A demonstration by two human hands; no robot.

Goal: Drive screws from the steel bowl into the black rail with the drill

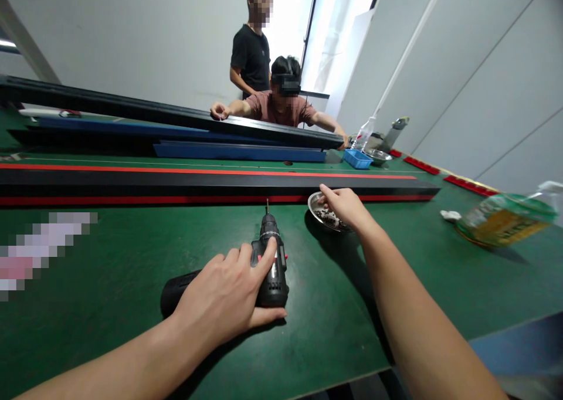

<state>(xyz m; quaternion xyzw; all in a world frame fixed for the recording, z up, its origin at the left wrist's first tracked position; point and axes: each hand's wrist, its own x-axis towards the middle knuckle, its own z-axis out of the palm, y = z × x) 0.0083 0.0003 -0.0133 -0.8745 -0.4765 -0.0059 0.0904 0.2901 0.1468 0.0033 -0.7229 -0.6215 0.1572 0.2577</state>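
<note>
Green bench [308, 347]: left hand [224, 288] wrapped on black drill [273, 271] near front edge, right hand [345, 206] fingers narrowed in metal bowl [323, 212] of small dark parts, black-red bar [220, 183] beyond, seated person [281, 104] at far edge.

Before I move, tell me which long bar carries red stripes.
The black bar nearest you, just beyond the drill; the bars behind it show no red.

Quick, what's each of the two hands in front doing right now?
Left hand: closed around the black power drill.
Right hand: fingers dipped into the metal bowl; whether they grip anything cannot be told.
</note>
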